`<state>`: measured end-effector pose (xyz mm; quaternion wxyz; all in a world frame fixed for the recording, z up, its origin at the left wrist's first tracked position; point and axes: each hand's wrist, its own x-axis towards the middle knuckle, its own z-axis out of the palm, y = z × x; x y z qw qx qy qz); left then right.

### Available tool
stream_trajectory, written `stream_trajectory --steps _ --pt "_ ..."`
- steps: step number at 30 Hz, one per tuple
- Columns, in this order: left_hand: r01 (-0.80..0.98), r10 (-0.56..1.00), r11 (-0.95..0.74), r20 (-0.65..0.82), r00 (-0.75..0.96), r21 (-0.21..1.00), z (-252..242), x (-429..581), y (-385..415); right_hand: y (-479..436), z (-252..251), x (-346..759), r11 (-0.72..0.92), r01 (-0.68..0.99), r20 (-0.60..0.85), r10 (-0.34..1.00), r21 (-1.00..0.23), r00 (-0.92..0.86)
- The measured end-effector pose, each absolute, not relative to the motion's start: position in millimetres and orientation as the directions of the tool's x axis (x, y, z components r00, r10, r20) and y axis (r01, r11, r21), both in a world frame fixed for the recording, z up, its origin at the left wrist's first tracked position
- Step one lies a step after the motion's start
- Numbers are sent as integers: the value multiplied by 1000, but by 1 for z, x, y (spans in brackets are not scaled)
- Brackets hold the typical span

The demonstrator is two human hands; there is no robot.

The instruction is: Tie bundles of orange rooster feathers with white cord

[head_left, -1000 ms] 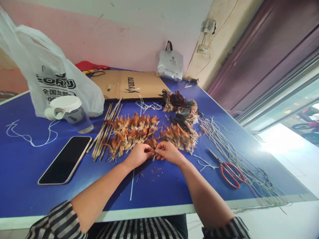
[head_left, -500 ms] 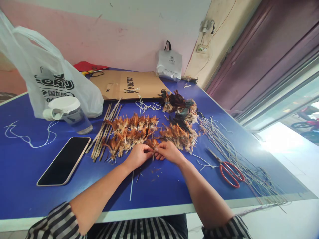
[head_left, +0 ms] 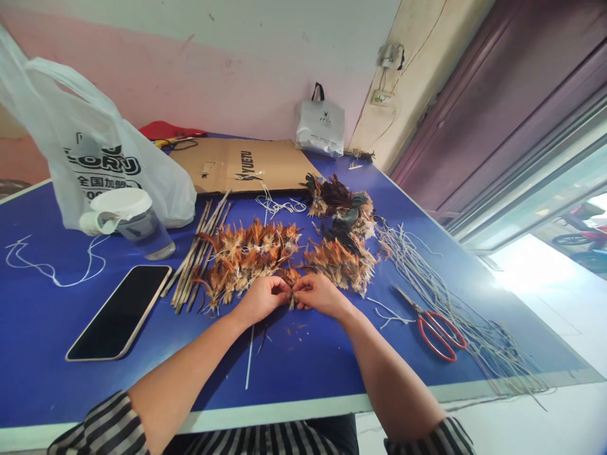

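Note:
My left hand (head_left: 266, 298) and my right hand (head_left: 317, 293) meet at the middle of the blue table, fingertips pinched together on a small bunch of feathers (head_left: 290, 276). Its brown tips point away from me, and its pale quill ends show just below my fingers. Rows of orange-brown feather bunches (head_left: 251, 253) lie beyond my left hand. More orange feather bunches (head_left: 339, 260) lie beyond my right hand, with dark feathers (head_left: 337, 193) behind them. A white string (head_left: 249, 357) runs along the table below my left hand.
Red-handled scissors (head_left: 439, 333) and many loose strings (head_left: 427, 278) lie to the right. On the left are thin sticks (head_left: 196, 259), a phone (head_left: 121, 313), a lidded water jug (head_left: 147, 230) and a white plastic bag (head_left: 161, 170). Flat cardboard (head_left: 213, 165) and a silver bag (head_left: 320, 129) sit at the back.
My hands stay at the same spot, their fingertips slightly shifted around the feather bunch. More of its quill ends shows below my fingers. The whole view has tipped a little.

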<state>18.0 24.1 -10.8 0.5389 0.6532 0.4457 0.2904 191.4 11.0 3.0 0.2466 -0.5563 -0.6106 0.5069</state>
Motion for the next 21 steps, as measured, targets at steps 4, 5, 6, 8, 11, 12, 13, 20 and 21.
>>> stream_trajectory --steps 4,5,6,8,11,12,13,20,21 --pt "232 893 -15 -92 441 973 -16 17 26 10 5 190 -138 435 -269 929 -890 -255" --pt "222 891 -13 -90 445 975 -18 17 27 10 5 190 -138 435 -268 929 -890 -255" --pt "214 889 -10 -89 450 977 -20 17 28 10 5 190 -136 435 -267 929 -890 -256" --pt "202 886 -7 -88 456 979 -23 16 29 10 4 190 -135 438 -264 932 -889 -250" --pt "203 885 -5 -90 457 979 -26 16 31 10 3 190 -134 441 -261 934 -887 -242" --pt "203 885 -3 -92 457 979 -26 16 31 10 3 190 -131 443 -260 934 -887 -244" --pt "204 884 -1 -94 458 979 -25 16 31 10 3 190 -128 444 -259 933 -887 -248" --pt "239 882 -5 -108 459 971 -18 16 29 10 2 189 -109 459 -238 943 -882 -234" --pt "244 882 -10 -106 459 970 -17 16 28 10 1 189 -110 463 -241 942 -880 -235"
